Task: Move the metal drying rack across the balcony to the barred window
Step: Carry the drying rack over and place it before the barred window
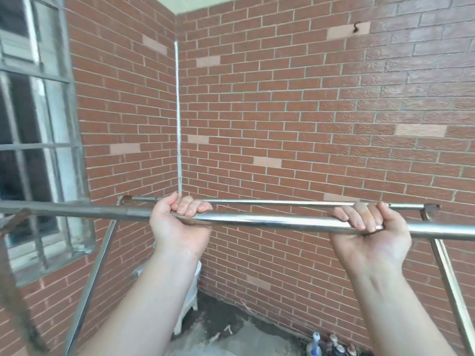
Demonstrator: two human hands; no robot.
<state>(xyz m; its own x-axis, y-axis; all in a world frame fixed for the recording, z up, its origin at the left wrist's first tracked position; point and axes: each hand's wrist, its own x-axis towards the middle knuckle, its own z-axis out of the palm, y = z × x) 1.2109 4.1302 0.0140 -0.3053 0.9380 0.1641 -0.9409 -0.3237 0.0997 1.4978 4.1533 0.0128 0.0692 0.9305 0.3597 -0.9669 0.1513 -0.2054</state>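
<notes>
The metal drying rack [277,221] stretches across the view at chest height, with a thick near rail, a thinner far rail and slanted legs going down on both sides. My left hand [180,222] is wrapped from below around the near rail, left of centre. Further right on the same rail, my right hand [370,232] grips it palm up. The barred window [38,140] fills the left edge of the view, set in the brick wall, and the rack's left end reaches in front of it.
Red brick walls [295,119] meet in a corner straight ahead, with a thin white pipe [177,119] running down it. A white plastic chair [189,299] stands in that corner under my left arm. Bottles [314,346] sit on the concrete floor by the right wall.
</notes>
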